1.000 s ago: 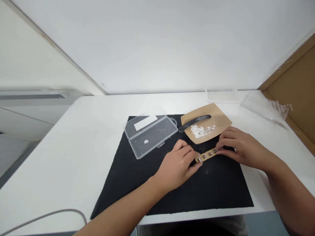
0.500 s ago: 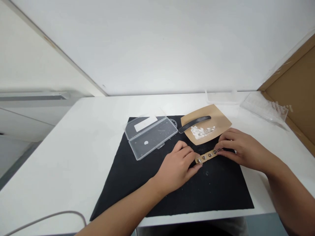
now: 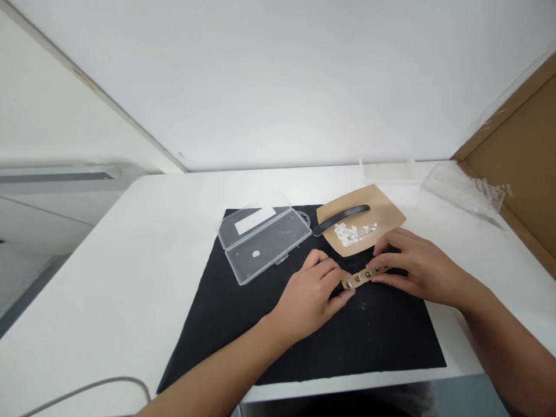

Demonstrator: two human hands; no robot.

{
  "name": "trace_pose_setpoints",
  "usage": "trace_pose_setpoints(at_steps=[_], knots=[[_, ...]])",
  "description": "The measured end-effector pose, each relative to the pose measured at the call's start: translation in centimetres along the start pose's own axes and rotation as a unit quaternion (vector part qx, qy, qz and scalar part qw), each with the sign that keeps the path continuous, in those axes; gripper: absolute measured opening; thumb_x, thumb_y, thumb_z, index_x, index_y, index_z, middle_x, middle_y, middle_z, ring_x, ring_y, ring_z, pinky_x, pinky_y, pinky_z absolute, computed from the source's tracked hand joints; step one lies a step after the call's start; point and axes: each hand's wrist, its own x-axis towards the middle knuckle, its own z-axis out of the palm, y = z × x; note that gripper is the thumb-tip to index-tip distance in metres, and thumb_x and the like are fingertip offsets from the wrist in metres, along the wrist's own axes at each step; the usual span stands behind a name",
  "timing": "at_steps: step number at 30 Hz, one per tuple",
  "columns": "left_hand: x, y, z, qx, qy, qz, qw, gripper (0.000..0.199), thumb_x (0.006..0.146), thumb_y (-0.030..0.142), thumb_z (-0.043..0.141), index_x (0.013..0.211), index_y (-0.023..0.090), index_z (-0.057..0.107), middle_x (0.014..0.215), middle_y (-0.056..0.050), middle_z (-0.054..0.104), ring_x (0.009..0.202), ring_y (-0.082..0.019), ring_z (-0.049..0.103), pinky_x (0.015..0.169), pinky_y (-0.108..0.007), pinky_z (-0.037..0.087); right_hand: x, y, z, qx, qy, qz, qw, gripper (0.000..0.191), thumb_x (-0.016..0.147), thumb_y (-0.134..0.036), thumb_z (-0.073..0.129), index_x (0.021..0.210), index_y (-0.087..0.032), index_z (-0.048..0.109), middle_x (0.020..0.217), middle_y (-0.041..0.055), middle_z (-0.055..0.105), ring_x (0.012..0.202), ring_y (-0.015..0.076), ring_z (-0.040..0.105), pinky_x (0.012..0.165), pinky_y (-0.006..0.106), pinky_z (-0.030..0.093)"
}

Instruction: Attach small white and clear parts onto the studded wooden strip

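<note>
A narrow tan strip (image 3: 362, 277) with a row of dark, shiny round studs lies low over the black mat (image 3: 343, 341). My left hand (image 3: 310, 289) pinches its left end between thumb and fingers. Toward the strip's right part, my right hand (image 3: 410, 263) closes its fingertips over the studs and hides some of them. Whether a small piece sits between those fingertips, I cannot make out. Just beyond the hands, a brown paper sheet (image 3: 386, 215) carries a pile of small white pieces (image 3: 351, 234) and a curved black nail file (image 3: 341, 220).
An open clear plastic case (image 3: 271, 248) with a white label (image 3: 255, 220) rests on the mat's far left. At the back right are a clear tray (image 3: 386, 171), a clear lid (image 3: 460, 191) and a cardboard box (image 3: 516, 139). A cable (image 3: 104, 381) crosses the near left table.
My right hand has shifted left along the strip and now covers more of its right part. My left hand keeps its grip on the left end. The whole view has moved slightly.
</note>
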Motion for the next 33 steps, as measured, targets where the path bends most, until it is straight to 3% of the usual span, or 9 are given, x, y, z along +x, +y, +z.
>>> trace_pose_setpoints(at_steps=[3, 7, 11, 14, 17, 23, 26, 30, 33], knots=[[0.0, 0.0, 0.0, 0.003, -0.002, -0.002, 1.000, 0.017, 0.099, 0.031, 0.069, 0.109, 0.018, 0.071, 0.096, -0.007, 0.072, 0.098, -0.025, 0.054, 0.080, -0.037, 0.055, 0.1, 0.1, 0.3, 0.005, -0.002, -0.007, 1.000, 0.012, 0.102, -0.033, 0.066, 0.104, -0.029, 0.077, 0.107, 0.0062, 0.068, 0.096, 0.0222, 0.063, 0.079, 0.037, 0.053], [-0.1, 0.0, -0.1, 0.009, -0.002, -0.001, 1.000, 0.019, 0.098, 0.031, 0.071, 0.110, 0.017, 0.069, 0.097, -0.008, 0.072, 0.099, -0.026, 0.055, 0.079, -0.037, 0.057, 0.0, 0.4, -0.1, 0.001, 0.030, -0.009, 1.000, 0.019, 0.099, -0.037, 0.071, 0.114, -0.027, 0.074, 0.106, 0.0075, 0.070, 0.095, 0.0235, 0.064, 0.078, 0.037, 0.054], [-0.1, 0.0, -0.1, 0.012, -0.003, -0.005, 1.000, 0.022, 0.097, 0.032, 0.071, 0.113, 0.016, 0.068, 0.100, -0.009, 0.073, 0.102, -0.027, 0.056, 0.081, -0.039, 0.059, -0.4, 1.2, -1.2, -0.029, 0.135, 0.012, 0.990, 0.008, 0.099, -0.032, 0.067, 0.099, -0.026, 0.073, 0.092, 0.0055, 0.074, 0.086, 0.0228, 0.066, 0.076, 0.038, 0.054], [0.0, 0.0, -0.2, 0.014, -0.005, -0.004, 1.000, 0.023, 0.097, 0.032, 0.071, 0.114, 0.017, 0.068, 0.100, -0.009, 0.074, 0.102, -0.027, 0.057, 0.082, -0.040, 0.059, -1.1, 2.4, -2.0, -0.076, 0.230, 0.076, 0.967, 0.017, 0.100, -0.034, 0.064, 0.087, -0.026, 0.072, 0.082, 0.0046, 0.073, 0.077, 0.0230, 0.066, 0.073, 0.040, 0.053], [0.1, 0.0, -0.4, 0.020, -0.004, 0.002, 1.000, 0.022, 0.097, 0.030, 0.070, 0.114, 0.017, 0.068, 0.100, -0.009, 0.073, 0.101, -0.027, 0.058, 0.082, -0.040, 0.059, -2.0, 4.1, -2.7, -0.128, 0.276, 0.153, 0.940, 0.026, 0.102, -0.041, 0.059, 0.084, -0.026, 0.070, 0.080, 0.0054, 0.072, 0.076, 0.0241, 0.066, 0.070, 0.041, 0.050], [0.4, -0.6, -1.0, 0.012, -0.031, 0.023, 0.999, 0.023, 0.096, 0.028, 0.069, 0.116, 0.017, 0.067, 0.102, -0.009, 0.073, 0.104, -0.027, 0.058, 0.088, -0.042, 0.058, -3.3, 7.4, -3.1, -0.158, 0.214, 0.263, 0.927, 0.029, 0.099, -0.048, 0.058, 0.087, -0.025, 0.071, 0.082, 0.0049, 0.073, 0.076, 0.0236, 0.065, 0.065, 0.037, 0.045], [0.6, -1.1, -1.4, -0.007, -0.054, 0.036, 0.998, 0.029, 0.096, 0.028, 0.070, 0.123, 0.017, 0.065, 0.104, -0.009, 0.073, 0.107, -0.027, 0.058, 0.089, -0.042, 0.058, -3.6, 8.2, -3.1, -0.150, 0.171, 0.266, 0.937, 0.026, 0.097, -0.047, 0.060, 0.091, -0.025, 0.074, 0.088, 0.0051, 0.074, 0.082, 0.0242, 0.066, 0.068, 0.037, 0.046], [0.7, -1.5, -1.9, -0.027, -0.085, 0.044, 0.995, 0.036, 0.096, 0.029, 0.070, 0.129, 0.018, 0.061, 0.107, -0.008, 0.073, 0.109, -0.027, 0.059, 0.089, -0.041, 0.058, -3.6, 8.4, -2.8, -0.149, 0.180, 0.263, 0.936, 0.029, 0.098, -0.049, 0.059, 0.097, -0.025, 0.075, 0.091, 0.0067, 0.074, 0.085, 0.0258, 0.068, 0.071, 0.039, 0.049], [0.7, -1.6, -2.0, -0.022, -0.086, 0.045, 0.995, 0.037, 0.095, 0.027, 0.070, 0.130, 0.019, 0.061, 0.106, -0.008, 0.073, 0.109, -0.027, 0.059, 0.089, -0.040, 0.058, -3.6, 8.5, -2.3, -0.149, 0.155, 0.232, 0.949, 0.033, 0.097, -0.053, 0.060, 0.111, -0.026, 0.074, 0.109, 0.0092, 0.075, 0.103, 0.0315, 0.068, 0.085, 0.046, 0.054]])
